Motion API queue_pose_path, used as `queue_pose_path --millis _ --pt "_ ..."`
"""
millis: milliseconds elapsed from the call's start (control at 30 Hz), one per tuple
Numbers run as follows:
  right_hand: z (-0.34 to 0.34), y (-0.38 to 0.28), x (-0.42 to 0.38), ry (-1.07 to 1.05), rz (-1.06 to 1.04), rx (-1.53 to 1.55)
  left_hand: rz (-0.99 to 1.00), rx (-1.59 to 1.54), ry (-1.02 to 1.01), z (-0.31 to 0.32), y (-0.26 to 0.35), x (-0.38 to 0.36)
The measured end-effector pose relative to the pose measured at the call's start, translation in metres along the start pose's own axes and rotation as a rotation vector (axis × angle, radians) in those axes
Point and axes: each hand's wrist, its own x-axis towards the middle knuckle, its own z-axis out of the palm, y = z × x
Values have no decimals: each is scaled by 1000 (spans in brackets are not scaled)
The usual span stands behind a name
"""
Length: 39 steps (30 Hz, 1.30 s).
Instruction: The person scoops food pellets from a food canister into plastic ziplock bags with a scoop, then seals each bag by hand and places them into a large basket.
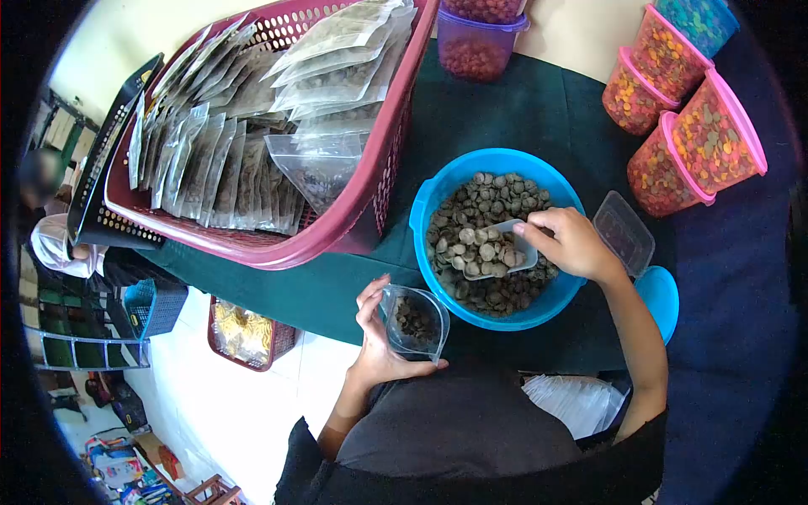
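My left hand [377, 353] grips a clear plastic bag [427, 341] by its rim, fingers and thumb spreading the mouth wide. Some small dark pieces lie at the bottom of the bag. Pinched between thumb and fingers of my right hand [572, 242] is a small clear plastic tub [528, 252]. It is tilted and heaped with round grey-brown chips [488, 249]. The tub is over a blue basin [418, 220], which holds many more of the same chips. The bag stays just left of the basin, near my body.
A maroon basket [278, 252] of filled bags stands at the left. Pink-lidded tubs [656, 168] of coloured pieces line the right. A clear lid [624, 233] and blue lid [658, 301] lie beside the basin. Flat bags [574, 402] rest near my lap. A person [63, 244] is at far left.
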Motion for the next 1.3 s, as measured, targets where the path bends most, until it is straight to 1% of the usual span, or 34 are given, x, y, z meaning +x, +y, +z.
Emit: queue_pose_path --millis 167,367,467,533,567,633,667,700,800,900,967,1000,1100,1133,1167,1200,1233,1300 --pt "2 5 2 13 4 23 -3 1 -7 -2 1 1" --pt "-8 -6 4 -61 71 114 9 14 -7 -1 2 2" --pt "-13 -15 4 -78 38 103 4 10 3 0 3 2" --pt "-14 -23 4 -78 -50 77 19 1 7 1 2 2" --pt "-15 -30 4 -79 -51 77 18 2 8 1 3 2" --pt "-16 -44 4 -113 -80 -11 8 2 3 1 4 2" --pt "-14 -49 3 -62 -185 -57 7 2 3 1 4 2" --pt "-10 -55 3 -8 -227 -130 12 8 8 2 4 2" --pt "-7 -81 1 7 -241 -363 22 20 11 2 5 3" --pt "3 -107 -6 94 -359 -682 25 27 11 2 5 3" --pt "14 -127 -12 162 -343 -765 27 48 5 1 7 5" --pt "20 -136 -14 149 -329 -840 28 48 6 1 6 4" --pt "39 -152 -18 226 -335 -931 38 32 20 2 3 3" --pt "43 -151 -17 227 -331 -930 -14 72 -27 0 6 4" --pt "47 -150 -17 225 -371 -972 -65 112 -74 -1 7 4" --pt "48 -150 -16 222 -413 -1015 -39 236 -73 1 2 2" --pt "48 -150 -16 223 -413 -1016 -38 237 -72 1 0 0" --pt "46 -150 -18 197 -429 -976 -15 152 -5 3 2 1"
